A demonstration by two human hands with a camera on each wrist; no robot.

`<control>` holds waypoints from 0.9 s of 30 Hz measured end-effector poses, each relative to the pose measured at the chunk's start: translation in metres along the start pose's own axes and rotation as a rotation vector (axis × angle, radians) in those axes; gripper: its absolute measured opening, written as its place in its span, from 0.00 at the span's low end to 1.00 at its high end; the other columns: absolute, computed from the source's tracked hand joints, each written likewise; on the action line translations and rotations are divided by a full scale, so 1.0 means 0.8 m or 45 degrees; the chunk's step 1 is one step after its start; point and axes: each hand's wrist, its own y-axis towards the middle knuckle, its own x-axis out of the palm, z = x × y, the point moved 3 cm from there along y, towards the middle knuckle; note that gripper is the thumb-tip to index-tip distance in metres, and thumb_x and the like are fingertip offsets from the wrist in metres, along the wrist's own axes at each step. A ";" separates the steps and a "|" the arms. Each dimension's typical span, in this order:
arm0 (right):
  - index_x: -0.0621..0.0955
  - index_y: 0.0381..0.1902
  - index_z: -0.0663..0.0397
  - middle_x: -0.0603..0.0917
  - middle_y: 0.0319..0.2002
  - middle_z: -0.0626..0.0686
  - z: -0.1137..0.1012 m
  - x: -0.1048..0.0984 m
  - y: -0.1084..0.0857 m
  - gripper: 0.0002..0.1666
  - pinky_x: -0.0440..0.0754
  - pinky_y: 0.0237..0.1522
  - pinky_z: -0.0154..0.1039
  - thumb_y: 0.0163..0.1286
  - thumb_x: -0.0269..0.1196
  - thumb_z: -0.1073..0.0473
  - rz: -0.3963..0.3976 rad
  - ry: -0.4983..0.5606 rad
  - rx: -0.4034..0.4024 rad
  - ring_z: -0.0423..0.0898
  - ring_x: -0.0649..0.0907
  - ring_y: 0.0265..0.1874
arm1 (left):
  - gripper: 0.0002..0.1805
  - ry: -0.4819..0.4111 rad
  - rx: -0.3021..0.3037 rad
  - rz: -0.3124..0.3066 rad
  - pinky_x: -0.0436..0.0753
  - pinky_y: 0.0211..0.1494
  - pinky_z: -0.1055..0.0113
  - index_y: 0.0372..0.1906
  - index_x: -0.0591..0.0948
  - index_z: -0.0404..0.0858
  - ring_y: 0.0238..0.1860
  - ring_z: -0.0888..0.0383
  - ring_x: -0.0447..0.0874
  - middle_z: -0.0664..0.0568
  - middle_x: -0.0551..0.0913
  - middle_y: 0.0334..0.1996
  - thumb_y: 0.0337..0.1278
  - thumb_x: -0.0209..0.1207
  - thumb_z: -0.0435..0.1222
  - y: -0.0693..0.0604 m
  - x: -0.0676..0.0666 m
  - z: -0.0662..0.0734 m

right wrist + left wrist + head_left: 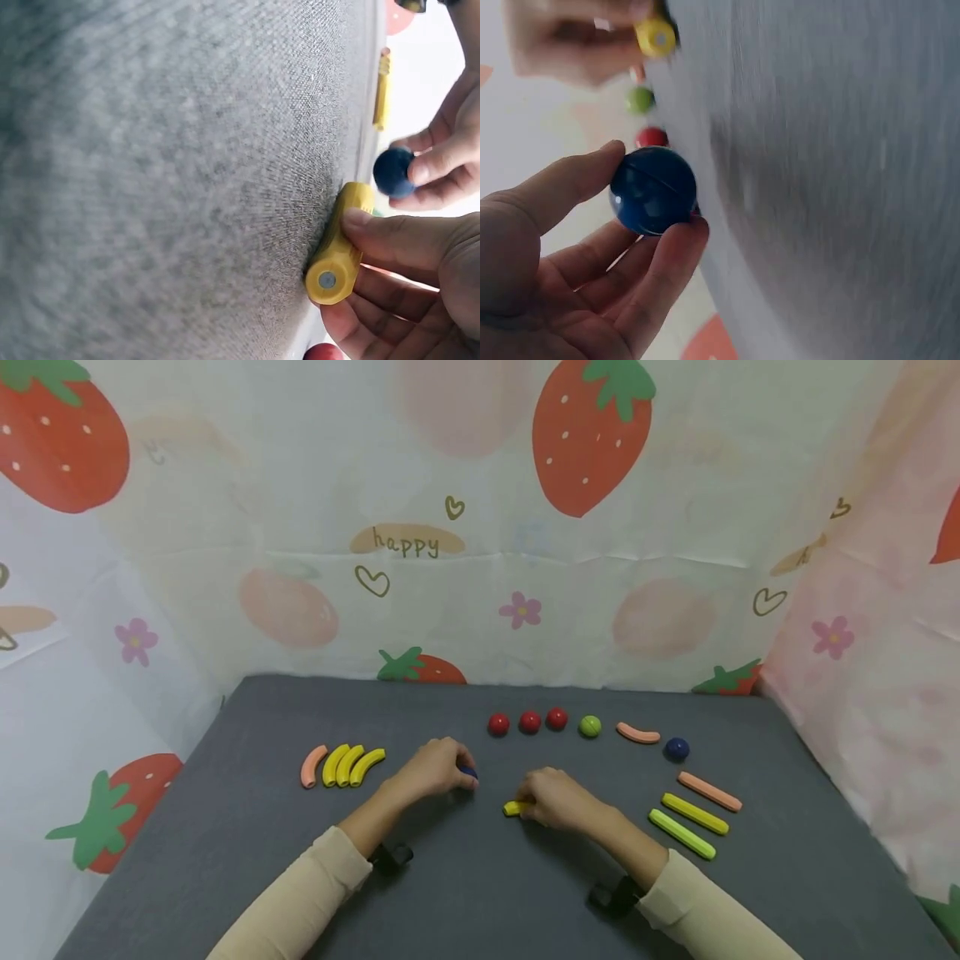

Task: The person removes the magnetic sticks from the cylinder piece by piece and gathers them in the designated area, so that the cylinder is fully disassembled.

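Note:
Near the middle of the table, my left hand (438, 768) pinches a dark blue ball (652, 190) between thumb and fingertips. In the left wrist view the ball looks held a little off the table surface. To its right, my right hand (558, 799) grips a short yellow magnetic rod (345, 240) between thumb and fingers, low at the grey tabletop. A grey metal disc shows in the rod's near end. Ball and rod are apart. The fingers hide much of both in the head view.
At left lie an orange curved rod (313, 767) and three yellow curved rods (351, 766). Along the back stand three red balls (529, 722), a green ball (590, 726) and an orange curved rod (637, 733). Another blue ball (677, 749) and straight rods (695, 814) lie at right.

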 end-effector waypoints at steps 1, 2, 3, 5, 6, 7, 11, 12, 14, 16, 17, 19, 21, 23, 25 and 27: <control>0.88 0.37 0.58 0.88 0.35 0.53 0.000 0.000 0.000 0.07 0.83 0.39 0.39 0.61 0.68 0.65 -0.002 0.004 0.003 0.46 0.84 0.35 | 0.13 -0.002 -0.014 0.013 0.80 0.48 0.59 0.43 0.86 0.40 0.39 0.57 0.81 0.52 0.86 0.39 0.54 0.69 0.40 0.004 -0.005 -0.003; 0.88 0.37 0.58 0.88 0.35 0.52 0.000 0.000 0.000 0.06 0.83 0.38 0.38 0.61 0.68 0.65 0.002 0.004 0.000 0.45 0.84 0.35 | 0.13 -0.003 -0.025 0.033 0.80 0.50 0.58 0.44 0.86 0.40 0.40 0.56 0.81 0.52 0.86 0.40 0.55 0.68 0.41 0.008 -0.009 -0.005; 0.88 0.37 0.58 0.88 0.34 0.52 0.000 0.000 0.000 0.06 0.83 0.37 0.37 0.61 0.68 0.65 0.007 0.006 -0.002 0.45 0.84 0.34 | 0.13 -0.006 -0.035 0.054 0.79 0.52 0.57 0.44 0.86 0.40 0.42 0.54 0.82 0.51 0.86 0.41 0.55 0.68 0.41 0.013 -0.014 -0.008; 0.88 0.35 0.57 0.88 0.33 0.51 0.000 -0.001 0.000 0.05 0.82 0.35 0.35 0.61 0.68 0.65 0.017 0.007 -0.011 0.43 0.83 0.32 | 0.14 -0.020 -0.048 0.089 0.78 0.56 0.54 0.46 0.86 0.39 0.46 0.52 0.82 0.49 0.86 0.43 0.57 0.67 0.41 0.025 -0.022 -0.013; 0.88 0.34 0.57 0.88 0.33 0.51 0.001 -0.002 -0.001 0.04 0.81 0.34 0.34 0.61 0.68 0.65 0.018 0.009 -0.013 0.42 0.82 0.31 | 0.15 -0.030 -0.050 0.104 0.78 0.57 0.53 0.47 0.85 0.39 0.47 0.50 0.81 0.48 0.86 0.44 0.57 0.67 0.41 0.030 -0.026 -0.015; 0.88 0.34 0.56 0.87 0.32 0.50 0.001 -0.003 -0.001 0.04 0.81 0.33 0.33 0.61 0.68 0.65 0.019 0.013 -0.018 0.41 0.82 0.30 | 0.15 -0.042 -0.056 0.120 0.77 0.58 0.52 0.47 0.85 0.38 0.49 0.49 0.81 0.48 0.86 0.45 0.57 0.67 0.41 0.036 -0.029 -0.017; 0.88 0.33 0.56 0.87 0.31 0.50 0.001 -0.004 -0.001 0.03 0.79 0.31 0.32 0.61 0.68 0.65 0.007 0.014 -0.016 0.38 0.79 0.27 | 0.17 -0.104 -0.050 0.191 0.80 0.53 0.55 0.50 0.84 0.37 0.49 0.49 0.82 0.46 0.85 0.47 0.59 0.66 0.41 0.057 -0.034 -0.023; 0.88 0.33 0.56 0.87 0.32 0.50 0.001 -0.004 -0.001 0.03 0.79 0.32 0.32 0.61 0.68 0.65 0.005 0.014 -0.015 0.38 0.79 0.27 | 0.17 -0.112 -0.050 0.208 0.81 0.52 0.55 0.51 0.84 0.37 0.48 0.49 0.82 0.46 0.85 0.47 0.59 0.66 0.40 0.062 -0.033 -0.024; 0.88 0.34 0.56 0.88 0.32 0.51 0.000 -0.004 -0.001 0.04 0.79 0.32 0.32 0.61 0.68 0.65 0.003 0.011 -0.012 0.38 0.80 0.27 | 0.18 -0.102 -0.046 0.238 0.81 0.52 0.55 0.51 0.83 0.36 0.47 0.49 0.83 0.45 0.85 0.47 0.59 0.65 0.40 0.070 -0.031 -0.025; 0.88 0.34 0.57 0.88 0.33 0.52 -0.001 -0.005 -0.001 0.04 0.80 0.32 0.33 0.61 0.68 0.65 0.008 0.008 -0.015 0.40 0.81 0.28 | 0.19 -0.080 -0.042 0.257 0.81 0.52 0.55 0.53 0.82 0.36 0.48 0.49 0.83 0.44 0.85 0.47 0.60 0.65 0.40 0.076 -0.028 -0.025; 0.88 0.35 0.57 0.88 0.33 0.51 -0.001 -0.005 -0.001 0.04 0.80 0.33 0.33 0.61 0.68 0.65 0.011 0.008 -0.013 0.41 0.81 0.29 | 0.19 -0.069 -0.041 0.262 0.81 0.52 0.55 0.53 0.82 0.36 0.48 0.48 0.83 0.44 0.85 0.48 0.60 0.65 0.40 0.079 -0.026 -0.026; 0.88 0.35 0.57 0.88 0.33 0.52 -0.003 -0.006 -0.001 0.04 0.81 0.34 0.35 0.61 0.68 0.65 0.022 -0.004 -0.025 0.42 0.82 0.31 | 0.20 -0.045 -0.046 0.272 0.80 0.54 0.54 0.54 0.81 0.36 0.50 0.47 0.82 0.43 0.84 0.49 0.60 0.65 0.40 0.082 -0.022 -0.027; 0.88 0.34 0.57 0.87 0.33 0.51 -0.004 -0.005 0.000 0.04 0.81 0.35 0.36 0.61 0.68 0.65 0.028 -0.018 -0.038 0.43 0.83 0.32 | 0.21 -0.039 -0.060 0.280 0.80 0.56 0.53 0.56 0.80 0.36 0.52 0.45 0.81 0.42 0.83 0.51 0.60 0.64 0.40 0.083 -0.018 -0.028; 0.88 0.34 0.57 0.87 0.32 0.51 -0.004 -0.004 0.000 0.04 0.81 0.36 0.37 0.61 0.68 0.65 0.028 -0.033 -0.038 0.43 0.82 0.32 | 0.22 -0.038 -0.073 0.282 0.79 0.57 0.51 0.57 0.79 0.36 0.54 0.44 0.81 0.41 0.82 0.53 0.61 0.64 0.41 0.084 -0.015 -0.029; 0.88 0.34 0.56 0.87 0.32 0.51 -0.005 -0.002 0.000 0.03 0.81 0.36 0.37 0.61 0.68 0.65 0.025 -0.049 -0.034 0.43 0.82 0.32 | 0.22 -0.040 -0.080 0.280 0.78 0.58 0.51 0.58 0.79 0.36 0.55 0.43 0.80 0.41 0.82 0.54 0.61 0.64 0.41 0.083 -0.014 -0.030; 0.88 0.34 0.57 0.87 0.32 0.51 -0.007 -0.002 0.001 0.04 0.81 0.37 0.38 0.61 0.68 0.65 0.023 -0.056 -0.029 0.44 0.82 0.32 | 0.23 -0.050 -0.083 0.274 0.78 0.58 0.50 0.58 0.78 0.36 0.55 0.43 0.80 0.40 0.82 0.55 0.61 0.64 0.41 0.082 -0.013 -0.031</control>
